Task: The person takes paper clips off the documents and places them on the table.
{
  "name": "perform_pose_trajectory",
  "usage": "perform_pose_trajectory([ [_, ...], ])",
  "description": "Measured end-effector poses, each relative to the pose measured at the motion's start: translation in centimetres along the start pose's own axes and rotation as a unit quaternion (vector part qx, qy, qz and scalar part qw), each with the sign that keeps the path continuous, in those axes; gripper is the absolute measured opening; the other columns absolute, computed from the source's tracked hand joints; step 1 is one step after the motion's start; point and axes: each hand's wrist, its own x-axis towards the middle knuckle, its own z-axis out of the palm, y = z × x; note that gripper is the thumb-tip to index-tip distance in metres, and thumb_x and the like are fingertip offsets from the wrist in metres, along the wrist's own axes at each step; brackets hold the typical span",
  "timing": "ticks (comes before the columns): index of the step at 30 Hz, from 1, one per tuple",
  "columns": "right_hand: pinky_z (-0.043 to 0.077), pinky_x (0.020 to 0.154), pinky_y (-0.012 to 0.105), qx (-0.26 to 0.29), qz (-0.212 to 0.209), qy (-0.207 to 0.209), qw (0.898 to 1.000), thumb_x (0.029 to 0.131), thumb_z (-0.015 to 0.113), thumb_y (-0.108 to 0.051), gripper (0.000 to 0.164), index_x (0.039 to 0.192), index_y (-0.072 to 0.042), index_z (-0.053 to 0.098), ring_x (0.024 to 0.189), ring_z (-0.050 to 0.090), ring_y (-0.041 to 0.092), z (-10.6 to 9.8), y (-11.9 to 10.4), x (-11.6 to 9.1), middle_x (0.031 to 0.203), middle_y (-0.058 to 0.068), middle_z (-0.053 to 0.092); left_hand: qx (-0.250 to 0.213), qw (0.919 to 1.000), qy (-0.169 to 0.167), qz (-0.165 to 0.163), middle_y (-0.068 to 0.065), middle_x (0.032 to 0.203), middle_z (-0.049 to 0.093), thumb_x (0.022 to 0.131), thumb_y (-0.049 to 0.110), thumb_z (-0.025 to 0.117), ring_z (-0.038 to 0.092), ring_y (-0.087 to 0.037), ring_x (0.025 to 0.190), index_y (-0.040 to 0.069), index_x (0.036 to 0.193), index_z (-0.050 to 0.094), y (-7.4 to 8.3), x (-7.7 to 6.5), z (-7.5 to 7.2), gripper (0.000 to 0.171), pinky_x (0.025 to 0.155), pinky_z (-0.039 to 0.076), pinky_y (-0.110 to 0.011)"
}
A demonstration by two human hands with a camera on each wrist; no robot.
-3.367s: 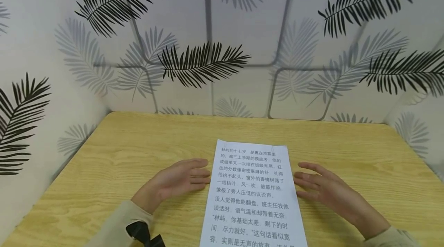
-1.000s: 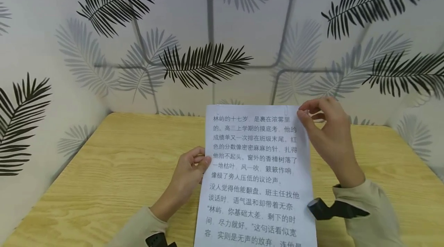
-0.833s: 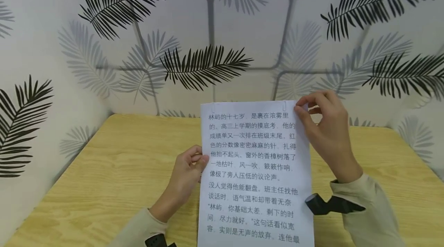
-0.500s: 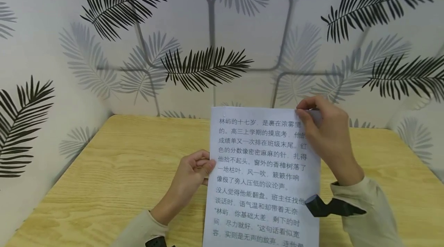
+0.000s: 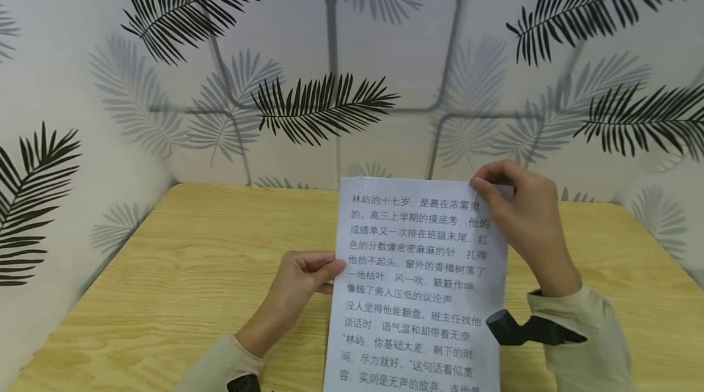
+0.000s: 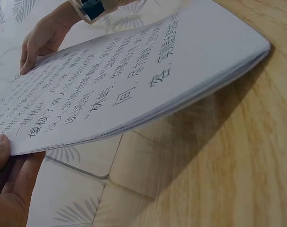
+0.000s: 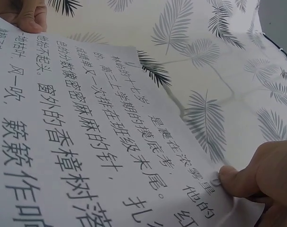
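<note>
Both hands have hold of the thin stack of white printed paper sheets [image 5: 418, 282]. Left hand [image 5: 305, 279] pinches its left edge about halfway up, thumb on the printed face and fingers tucked behind. Right hand [image 5: 522, 214] pinches the top right corner between thumb and curled fingers. That stack is lifted and tilted up off the light wooden table [image 5: 181, 282], far end raised, near end bending down toward the tabletop. Leaf-patterned white wall panels [image 5: 385, 62] stand behind the table.
</note>
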Motion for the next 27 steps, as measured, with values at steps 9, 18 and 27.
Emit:
perform_pose_trajectory([
  [9, 0.039, 0.064, 0.02, -0.015, 0.041, -0.051, 0.998, 0.094, 0.059, -0.001, 0.005, 0.092, 0.003, 0.058, 0.077, 0.057, 0.028, 0.14, -0.02, -0.12, 0.088, 0.019, 0.063, -0.019, 0.9993, -0.031, -0.012, -0.022, 0.097, 0.071, 0.089, 0.001, 0.067, 0.072, -0.022, 0.08, -0.016, 0.106, 0.065, -0.39, -0.11, 0.05, 0.024, 0.069, 0.06, -0.036],
  [18, 0.035, 0.059, 0.021, -0.005, 0.028, -0.058, 0.998, 0.096, 0.051, 0.003, 0.004, 0.092, 0.004, 0.052, 0.072, 0.047, 0.024, 0.01, -0.22, -0.41, 0.085, 0.017, 0.053, 0.026, 0.9991, -0.033, 0.003, -0.026, 0.091, 0.07, 0.087, -0.003, 0.067, 0.072, -0.025, 0.07, -0.017, 0.099, 0.067, -0.12, 0.03, 0.01, 0.018, 0.064, 0.06, -0.037],
  [27, 0.034, 0.06, 0.019, 0.025, 0.041, -0.068, 0.997, 0.1, 0.046, -0.002, 0.008, 0.095, 0.004, 0.049, 0.073, 0.045, 0.023, -0.06, -0.55, -0.5, 0.085, 0.015, 0.052, 0.041, 0.9991, -0.005, 0.008, -0.024, 0.089, 0.071, 0.086, -0.001, 0.069, 0.07, -0.019, 0.065, -0.016, 0.099, 0.068, -0.27, -0.02, -0.52, 0.019, 0.061, 0.061, -0.035],
])
